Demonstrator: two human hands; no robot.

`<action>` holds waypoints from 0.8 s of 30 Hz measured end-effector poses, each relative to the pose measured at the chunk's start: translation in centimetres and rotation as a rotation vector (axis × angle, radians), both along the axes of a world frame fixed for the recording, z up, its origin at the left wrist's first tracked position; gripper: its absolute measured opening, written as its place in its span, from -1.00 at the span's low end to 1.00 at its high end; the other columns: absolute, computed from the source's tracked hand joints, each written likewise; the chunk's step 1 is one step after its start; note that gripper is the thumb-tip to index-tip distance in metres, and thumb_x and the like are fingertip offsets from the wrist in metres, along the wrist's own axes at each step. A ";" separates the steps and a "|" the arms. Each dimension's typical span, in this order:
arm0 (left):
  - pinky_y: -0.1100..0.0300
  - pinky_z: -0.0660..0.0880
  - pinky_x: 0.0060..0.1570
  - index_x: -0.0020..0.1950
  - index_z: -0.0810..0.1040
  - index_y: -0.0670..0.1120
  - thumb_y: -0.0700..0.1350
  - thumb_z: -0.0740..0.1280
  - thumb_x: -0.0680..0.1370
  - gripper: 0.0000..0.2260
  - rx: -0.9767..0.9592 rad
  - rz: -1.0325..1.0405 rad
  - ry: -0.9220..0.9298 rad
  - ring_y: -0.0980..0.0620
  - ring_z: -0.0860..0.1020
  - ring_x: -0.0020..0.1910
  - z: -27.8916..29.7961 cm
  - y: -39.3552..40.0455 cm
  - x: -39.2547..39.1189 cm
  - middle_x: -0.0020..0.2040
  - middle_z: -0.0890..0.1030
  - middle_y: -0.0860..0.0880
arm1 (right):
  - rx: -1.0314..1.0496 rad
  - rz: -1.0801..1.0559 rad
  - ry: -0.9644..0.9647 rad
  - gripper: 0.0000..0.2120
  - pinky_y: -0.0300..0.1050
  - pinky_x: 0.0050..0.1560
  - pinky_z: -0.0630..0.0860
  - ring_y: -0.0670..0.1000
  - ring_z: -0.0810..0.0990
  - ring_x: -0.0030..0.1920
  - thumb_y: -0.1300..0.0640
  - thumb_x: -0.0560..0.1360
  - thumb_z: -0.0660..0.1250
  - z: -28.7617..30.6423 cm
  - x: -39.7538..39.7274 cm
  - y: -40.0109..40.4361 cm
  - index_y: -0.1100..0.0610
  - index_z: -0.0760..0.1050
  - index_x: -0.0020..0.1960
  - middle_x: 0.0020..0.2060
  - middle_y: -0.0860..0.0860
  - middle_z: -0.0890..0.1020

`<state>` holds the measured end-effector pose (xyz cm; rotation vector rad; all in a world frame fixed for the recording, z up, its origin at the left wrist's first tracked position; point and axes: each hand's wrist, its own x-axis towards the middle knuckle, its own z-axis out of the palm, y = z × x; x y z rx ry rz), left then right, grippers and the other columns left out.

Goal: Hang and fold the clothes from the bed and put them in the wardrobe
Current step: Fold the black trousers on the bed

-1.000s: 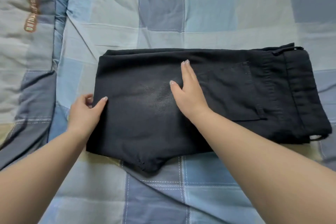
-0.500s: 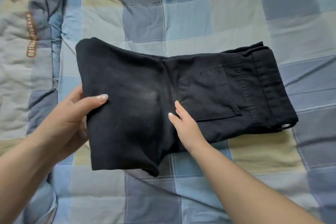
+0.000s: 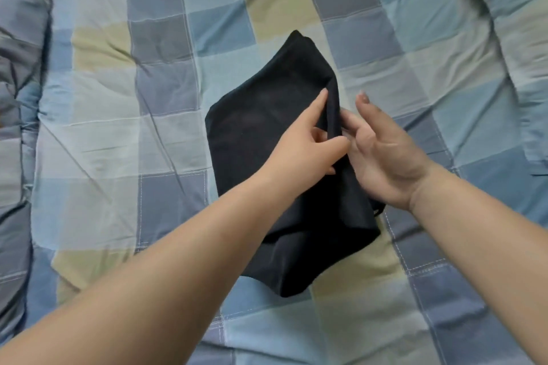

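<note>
Open checked quilt (image 3: 124,133) all around folded black trousers (image 3: 252,133).

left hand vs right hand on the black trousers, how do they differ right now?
The left hand pinches the folded edge of the black trousers, thumb and fingers curled round the cloth; the right hand is open, fingers relaxed beside that edge. The left hand lies over the trousers, the right hand mostly off their right side. Both meet at the same edge, above the checked quilt.
</note>
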<state>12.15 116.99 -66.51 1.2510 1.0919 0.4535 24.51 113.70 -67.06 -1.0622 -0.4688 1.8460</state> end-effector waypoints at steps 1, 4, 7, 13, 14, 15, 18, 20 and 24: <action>0.36 0.45 -0.33 0.52 0.18 0.19 -0.22 0.31 0.51 -0.35 0.015 -0.013 0.017 0.27 0.46 -0.37 -0.5 -0.1 1.3 -0.32 0.49 0.10 | -0.020 0.002 -0.014 -0.49 -0.10 0.10 0.57 0.09 0.52 0.26 -0.21 0.53 0.05 -0.4 1.1 0.0 0.01 0.41 0.36 0.26 0.16 0.53; 0.37 0.44 -0.27 0.53 0.17 0.15 -0.20 0.30 0.50 -0.35 0.081 -0.055 0.123 0.27 0.42 -0.47 -3.0 -0.4 4.7 -0.40 0.40 0.15 | -0.125 0.059 -0.135 -0.63 0.00 0.31 0.38 0.08 0.51 0.16 -0.20 0.56 0.12 -2.4 3.7 -0.2 -0.02 0.50 0.20 0.10 0.08 0.57; 0.37 0.42 -0.19 0.57 0.07 0.04 -0.16 0.32 0.50 -0.30 0.104 -0.224 0.280 0.21 0.48 -0.29 -6.5 -1.6 6.2 -0.29 0.47 0.11 | -0.278 0.115 -0.414 -0.74 -0.01 0.33 0.37 0.02 0.58 0.13 -0.16 0.55 0.21 -5.5 4.7 -1.2 -0.02 0.54 0.04 0.00 0.00 0.63; 0.24 0.24 0.38 0.55 0.12 0.00 -0.09 0.35 0.54 -0.36 0.162 -0.389 0.406 0.07 0.30 0.43 -9.2 -4.8 4.5 0.44 0.37 -0.01 | -0.305 0.129 -0.978 -0.88 0.02 0.22 0.47 0.02 0.57 0.05 0.04 0.53 0.31 -11.0 5.4 -4.2 0.03 0.52 0.03 -0.03 -0.04 0.62; 0.21 0.16 0.42 0.55 0.16 0.00 -0.07 0.33 0.55 -0.39 0.291 -0.421 0.463 0.07 0.23 0.48 -8.9 -5.3 3.9 0.48 0.32 0.00 | -0.286 0.090 -1.010 -0.90 0.05 0.19 0.49 0.05 0.59 0.05 0.09 0.52 0.33 -11.5 5.4 -4.6 0.00 0.52 0.03 -0.03 -0.02 0.64; 0.14 0.08 0.46 0.54 0.18 0.00 -0.04 0.31 0.56 -0.42 0.447 -0.434 0.540 0.06 0.15 0.51 -8.6 -5.7 3.0 0.51 0.27 0.01 | -0.278 0.044 -1.024 -0.88 0.06 0.16 0.51 0.08 0.61 0.05 0.11 0.51 0.34 -11.7 5.3 -4.9 0.00 0.53 0.04 -0.02 0.01 0.66; -0.04 -0.13 0.49 0.54 0.16 0.01 0.02 0.25 0.59 -0.45 0.684 -0.350 0.753 0.00 -0.01 0.56 -8.8 -5.6 -0.7 0.56 0.13 0.00 | -0.262 -0.044 -1.164 -0.66 -0.05 0.22 0.43 0.10 0.53 0.18 0.15 0.52 0.32 -11.7 4.9 -5.1 0.11 0.44 0.29 0.16 0.07 0.57; -0.07 -0.17 0.49 0.56 0.11 -0.03 0.03 0.22 0.60 -0.43 0.695 -0.271 0.848 -0.02 -0.08 0.56 -9.4 -4.2 -2.7 0.58 0.06 -0.04 | -0.028 -0.056 -1.433 -0.52 -0.04 0.35 0.26 0.11 0.37 0.35 0.17 0.52 0.30 -11.0 4.1 -4.7 0.15 0.32 0.42 0.35 0.10 0.41; -0.15 -0.15 0.48 0.57 0.03 -0.09 0.10 0.26 0.56 -0.31 0.875 -0.352 1.005 -0.09 -0.11 0.56 -10.7 0.5 -3.0 0.58 0.00 -0.12 | 0.512 0.228 -1.742 -0.42 0.17 0.46 0.05 0.09 0.12 0.52 0.13 0.49 0.28 -10.9 0.5 -2.1 0.16 0.24 0.48 0.51 0.09 0.19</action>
